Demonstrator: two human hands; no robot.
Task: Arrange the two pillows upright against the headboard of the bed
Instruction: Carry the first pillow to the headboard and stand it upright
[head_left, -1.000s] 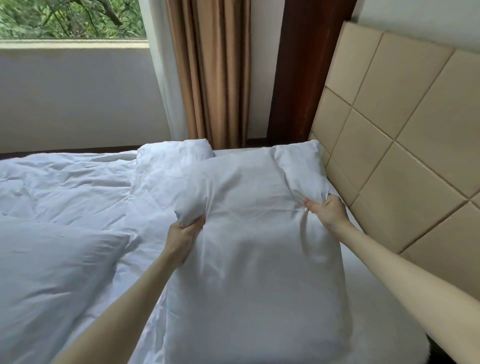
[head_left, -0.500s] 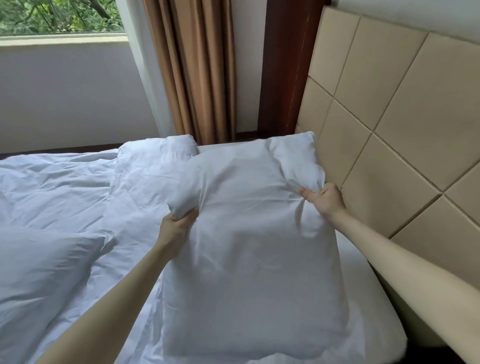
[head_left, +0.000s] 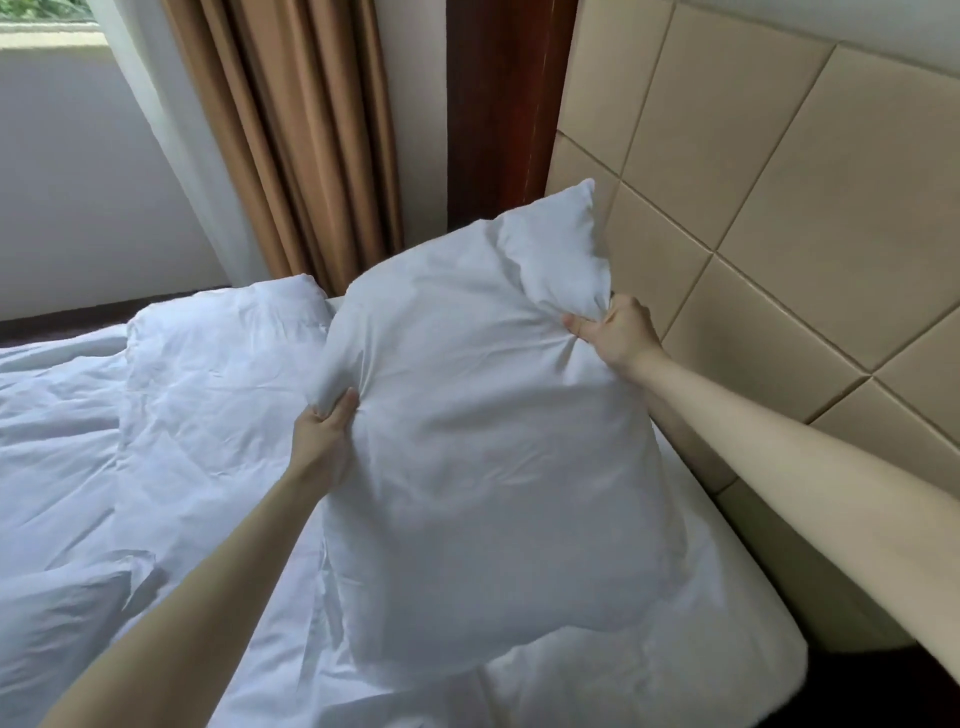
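Observation:
A white pillow is held up off the bed, tilted with its far corner raised toward the beige padded headboard on the right. My left hand pinches its left edge. My right hand is clenched on a bunch of its cover near the upper right corner, close to the headboard. A second white pillow lies flat at the lower left, cut off by the frame edge.
A rumpled white duvet covers the bed to the left. The white sheet shows along the headboard. Brown curtains and a dark wooden post stand behind the bed. The bed corner is at lower right.
Both hands have lifted the pillow off the bed and tipped its far end up toward the headboard. The view has shifted leftward and down.

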